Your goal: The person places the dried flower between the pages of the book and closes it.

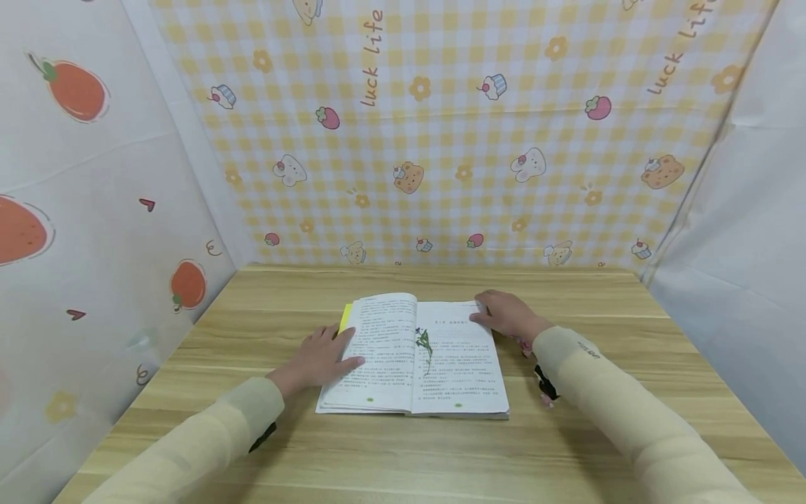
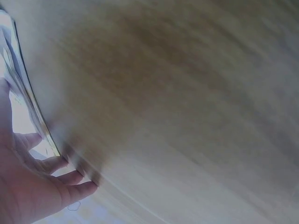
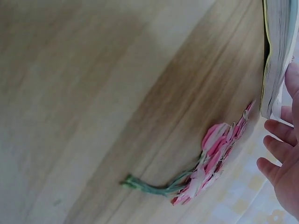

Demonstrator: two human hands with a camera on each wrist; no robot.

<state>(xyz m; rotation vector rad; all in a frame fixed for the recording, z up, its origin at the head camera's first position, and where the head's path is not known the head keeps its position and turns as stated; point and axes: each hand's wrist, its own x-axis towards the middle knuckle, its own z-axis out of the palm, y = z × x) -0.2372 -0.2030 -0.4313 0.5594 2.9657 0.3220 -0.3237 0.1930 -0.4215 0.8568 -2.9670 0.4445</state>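
An open book (image 1: 457, 350) lies on the wooden table, printed pages facing up. A thin green sprig with a small purple tip (image 1: 425, 343) rests along its inner fold. My left hand (image 1: 324, 355) rests at the book's left edge, thumb on the left page, other fingers spread beside it. At the upper right corner, my right hand (image 1: 506, 313) pinches the page edge, thumb on top; the other fingers extend past the corner in the right wrist view. Beside the book's right side lies a pink flower with a green stem (image 3: 215, 151), partly hidden by my right arm in the head view.
The wooden tabletop (image 1: 403, 458) spreads around the book. A yellow checked cloth (image 1: 441, 140) hangs behind it, with a fruit-patterned white cloth (image 1: 113, 161) on the left and a plain white one (image 1: 749, 245) on the right. A yellow edge (image 1: 345, 317) sticks out beneath the left pages.
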